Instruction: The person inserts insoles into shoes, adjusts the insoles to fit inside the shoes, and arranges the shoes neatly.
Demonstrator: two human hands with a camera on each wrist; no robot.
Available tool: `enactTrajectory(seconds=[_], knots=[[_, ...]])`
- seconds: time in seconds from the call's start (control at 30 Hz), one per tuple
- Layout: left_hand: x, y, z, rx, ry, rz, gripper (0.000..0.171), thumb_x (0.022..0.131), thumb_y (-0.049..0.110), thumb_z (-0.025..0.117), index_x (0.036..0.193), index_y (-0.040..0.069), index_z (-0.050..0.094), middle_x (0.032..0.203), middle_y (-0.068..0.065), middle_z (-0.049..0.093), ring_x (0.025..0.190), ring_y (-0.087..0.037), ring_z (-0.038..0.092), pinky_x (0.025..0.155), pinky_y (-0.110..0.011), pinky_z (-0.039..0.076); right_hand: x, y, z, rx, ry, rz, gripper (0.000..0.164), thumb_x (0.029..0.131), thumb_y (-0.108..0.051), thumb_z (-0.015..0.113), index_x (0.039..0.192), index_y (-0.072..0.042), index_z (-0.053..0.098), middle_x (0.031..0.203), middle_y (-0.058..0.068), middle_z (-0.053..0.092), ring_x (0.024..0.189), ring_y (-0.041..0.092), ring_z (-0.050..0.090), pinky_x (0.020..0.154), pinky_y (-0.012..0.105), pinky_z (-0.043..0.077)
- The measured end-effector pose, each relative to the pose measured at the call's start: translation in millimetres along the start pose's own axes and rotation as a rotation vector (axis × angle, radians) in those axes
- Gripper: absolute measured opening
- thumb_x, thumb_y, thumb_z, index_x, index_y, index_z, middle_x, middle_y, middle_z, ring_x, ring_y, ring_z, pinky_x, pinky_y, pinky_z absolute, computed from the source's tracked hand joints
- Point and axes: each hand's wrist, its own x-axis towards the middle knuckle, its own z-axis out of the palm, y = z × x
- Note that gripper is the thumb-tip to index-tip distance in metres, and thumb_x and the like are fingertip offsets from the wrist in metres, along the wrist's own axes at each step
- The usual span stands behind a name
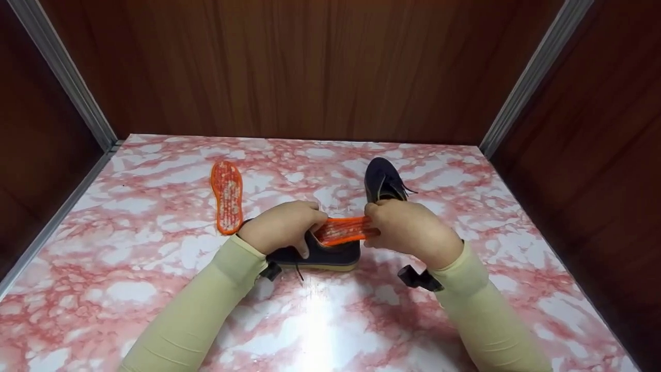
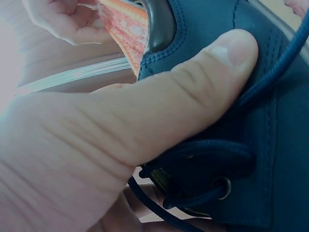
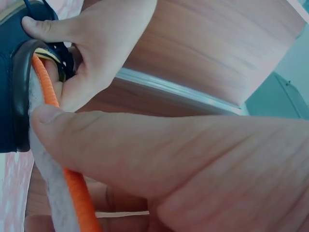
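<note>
A dark blue lace-up shoe [image 1: 335,257] lies sideways in front of me, its heel to the right. My left hand [image 1: 281,227] grips it near the opening, the thumb on the outer side by the laces [image 2: 227,188], other fingers partly hidden at the opening. An orange-edged insole [image 1: 343,231] sticks out of that opening; its front part is hidden inside the shoe. My right hand [image 1: 408,227] pinches the insole's outer end, thumb on one face and fingers on the other. In the right wrist view, the insole [image 3: 79,198] shows a pale underside beside the shoe's heel collar [image 3: 21,96].
A second orange insole [image 1: 227,199] lies flat at the back left. The other dark shoe [image 1: 382,178] stands behind my right hand, toe pointing away. Brown wood-grain panels [image 1: 310,67] enclose the red-and-white marbled table [image 1: 129,289] at the back and sides.
</note>
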Motion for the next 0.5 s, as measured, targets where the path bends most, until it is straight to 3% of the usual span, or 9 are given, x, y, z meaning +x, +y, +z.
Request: enactTrajectory(seconds=[0.27, 0.5], knots=[[0.2, 1.2, -1.9, 0.01, -0.003, 0.001, 0.049, 0.07, 0.015, 0.103, 0.087, 0.015, 0.057, 0.094, -0.002, 0.057, 0.082, -0.017, 0.048, 0.075, -0.035, 0.042, -3.2, 3.7, -6.5, 0.074, -0.037, 0.059, 0.029, 0.089, -0.031, 0.093, 0.096, -0.013, 0.07, 0.091, 0.002, 0.064, 0.078, 0.02, 0.058, 0.075, 0.04, 0.055], [-1.2, 1.4, -2.2, 0.009, 0.014, 0.018, 0.051, 0.067, 0.016, 0.104, 0.088, 0.015, 0.058, 0.094, -0.002, 0.057, 0.081, -0.016, 0.049, 0.076, -0.034, 0.043, -4.6, 3.6, -6.0, 0.051, 0.001, 0.012, 0.03, 0.088, -0.027, 0.093, 0.095, -0.012, 0.067, 0.089, 0.003, 0.063, 0.077, 0.02, 0.059, 0.075, 0.042, 0.056]])
